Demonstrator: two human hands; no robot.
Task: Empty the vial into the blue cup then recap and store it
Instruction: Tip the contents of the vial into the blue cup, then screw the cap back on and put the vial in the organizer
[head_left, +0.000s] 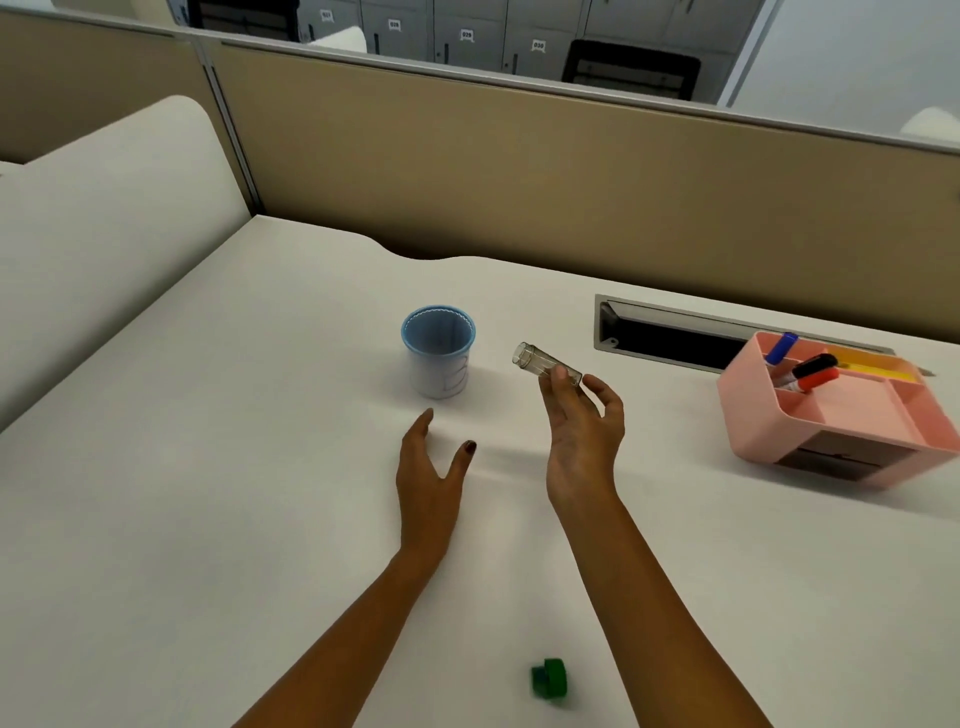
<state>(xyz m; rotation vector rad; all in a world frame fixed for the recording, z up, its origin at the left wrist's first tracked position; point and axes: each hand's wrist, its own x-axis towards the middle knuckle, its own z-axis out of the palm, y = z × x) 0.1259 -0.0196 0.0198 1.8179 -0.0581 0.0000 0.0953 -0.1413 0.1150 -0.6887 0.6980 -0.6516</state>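
Note:
A blue cup (439, 351) stands upright on the white desk (208, 467). My right hand (582, 441) grips a clear, uncapped vial (540, 361) by its base, tilted nearly level with its open mouth pointing left toward the cup, a short way to the cup's right. My left hand (428, 467) hovers open over the desk just in front of the cup, fingers apart and holding nothing. The green cap (549, 678) lies on the desk near the front edge, between my forearms.
A pink desk organiser (841, 415) with several markers stands at the right. A cable slot (670, 338) is cut into the desk behind the vial. A beige partition wall runs along the back and a white panel rises at the left.

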